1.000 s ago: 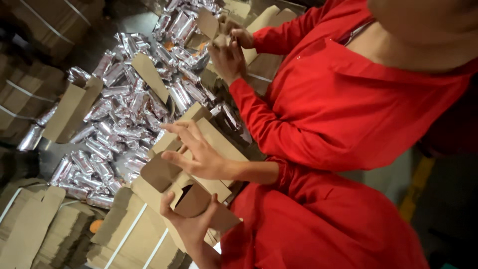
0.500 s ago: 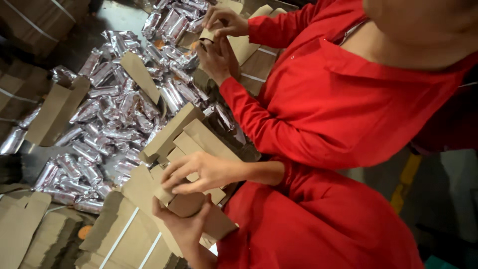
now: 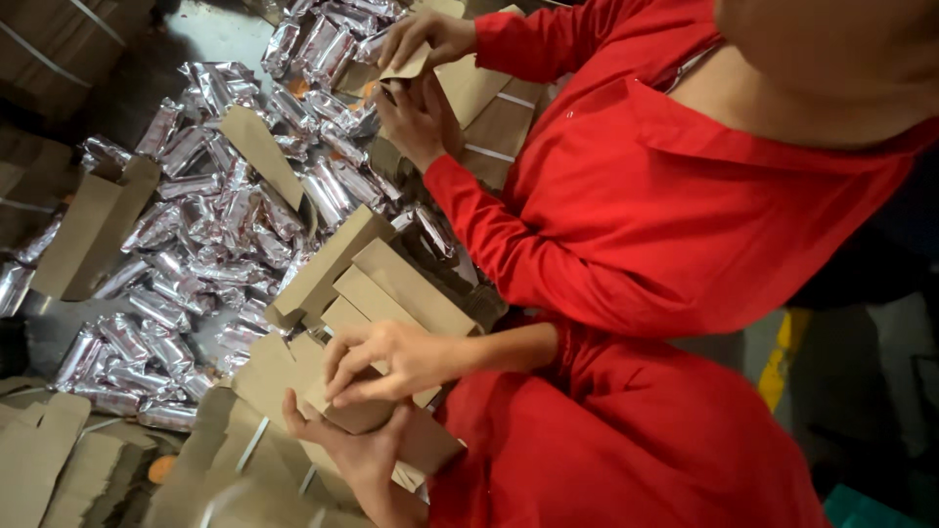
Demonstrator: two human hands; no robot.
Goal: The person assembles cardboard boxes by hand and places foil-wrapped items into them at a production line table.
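brown cardboard carton (image 3: 357, 416), small and flat-sided, sits low in the middle between your two hands. your right hand (image 3: 386, 357) lies on top with fingers curled over its edge; your left hand (image 3: 357, 455) grips it from below. it looks folded into shape, not yet filled. many silver foil packets (image 3: 205, 225) lie loose on the table, beside flat cardboard blanks (image 3: 39, 460).
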